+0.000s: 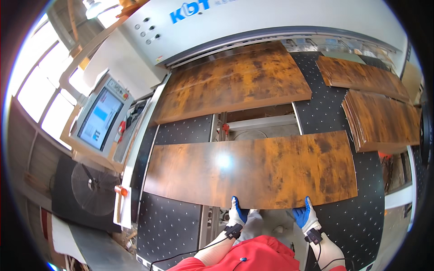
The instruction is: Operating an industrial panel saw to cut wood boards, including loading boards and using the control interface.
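A long rust-brown wood-grain panel lies flat across the black dotted machine bed. My left hand, in a white and blue glove, grips the panel's near edge left of centre. My right hand, in a blue glove, grips the same edge further right. A second, larger brown panel lies further back, partly under the white machine housing.
More brown panels are stacked at the right and back right. A control screen stands on the left, a black fan below it. Windows fill the far left. A gap with a grey rail runs between the bed sections.
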`<state>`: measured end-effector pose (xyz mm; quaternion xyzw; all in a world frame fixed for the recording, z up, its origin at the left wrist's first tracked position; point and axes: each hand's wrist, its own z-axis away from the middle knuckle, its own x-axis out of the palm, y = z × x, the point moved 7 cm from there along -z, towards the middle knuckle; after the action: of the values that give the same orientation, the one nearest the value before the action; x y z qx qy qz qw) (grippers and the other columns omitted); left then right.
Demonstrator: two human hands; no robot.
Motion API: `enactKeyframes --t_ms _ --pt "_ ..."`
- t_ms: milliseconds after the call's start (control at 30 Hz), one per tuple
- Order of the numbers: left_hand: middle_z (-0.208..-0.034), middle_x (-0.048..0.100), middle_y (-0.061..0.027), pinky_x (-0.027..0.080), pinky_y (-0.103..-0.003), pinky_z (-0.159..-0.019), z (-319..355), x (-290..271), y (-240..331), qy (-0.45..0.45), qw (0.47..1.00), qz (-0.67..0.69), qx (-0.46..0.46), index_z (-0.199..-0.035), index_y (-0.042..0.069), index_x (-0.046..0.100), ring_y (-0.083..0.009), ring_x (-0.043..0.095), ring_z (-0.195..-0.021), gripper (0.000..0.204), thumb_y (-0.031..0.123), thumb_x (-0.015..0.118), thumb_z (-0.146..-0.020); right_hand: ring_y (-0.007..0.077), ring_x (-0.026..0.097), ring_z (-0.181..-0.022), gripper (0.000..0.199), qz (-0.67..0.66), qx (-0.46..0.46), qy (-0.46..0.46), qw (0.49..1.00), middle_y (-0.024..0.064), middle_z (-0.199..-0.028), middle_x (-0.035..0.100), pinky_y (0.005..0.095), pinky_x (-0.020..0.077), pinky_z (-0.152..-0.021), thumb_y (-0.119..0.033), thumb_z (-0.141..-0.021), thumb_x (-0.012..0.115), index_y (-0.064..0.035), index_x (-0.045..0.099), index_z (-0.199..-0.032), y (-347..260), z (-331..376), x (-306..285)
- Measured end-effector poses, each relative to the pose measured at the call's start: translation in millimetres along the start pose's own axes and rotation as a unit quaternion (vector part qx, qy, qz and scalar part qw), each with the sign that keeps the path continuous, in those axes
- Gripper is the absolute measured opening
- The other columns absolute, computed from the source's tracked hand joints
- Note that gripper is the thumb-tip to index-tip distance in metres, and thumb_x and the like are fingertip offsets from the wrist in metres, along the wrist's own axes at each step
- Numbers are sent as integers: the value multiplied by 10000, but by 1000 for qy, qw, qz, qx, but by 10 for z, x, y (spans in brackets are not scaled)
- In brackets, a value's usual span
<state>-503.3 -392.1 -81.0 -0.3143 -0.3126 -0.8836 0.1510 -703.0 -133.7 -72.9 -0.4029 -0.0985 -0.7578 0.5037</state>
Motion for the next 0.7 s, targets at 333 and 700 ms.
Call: enactKeyframes --t_ms 333,700 --pt "-1426 534 -200 436 -475 -1108 1132 160 1080 -252 907 -259 -217 -1492 -28 362 -317 557 -1287 648 368 571 -1024 191 658 -1017 345 531 -205 -157 807 106 -1108 678 328 531 -932 -174 -958 651 6 587 -1246 -972 765 1368" --pt "-1164 660 -123 475 -350 -959 -1020 -1634 6065 275 578 -694 329 -1372 -61 520 -243 607 -1075 749 429 785 -872 427 495 -1332 979 780 -193 378 461 306 -1397 538 429 392 -1110 -695 -840 657 87 477 -1402 -3591 -650 508"
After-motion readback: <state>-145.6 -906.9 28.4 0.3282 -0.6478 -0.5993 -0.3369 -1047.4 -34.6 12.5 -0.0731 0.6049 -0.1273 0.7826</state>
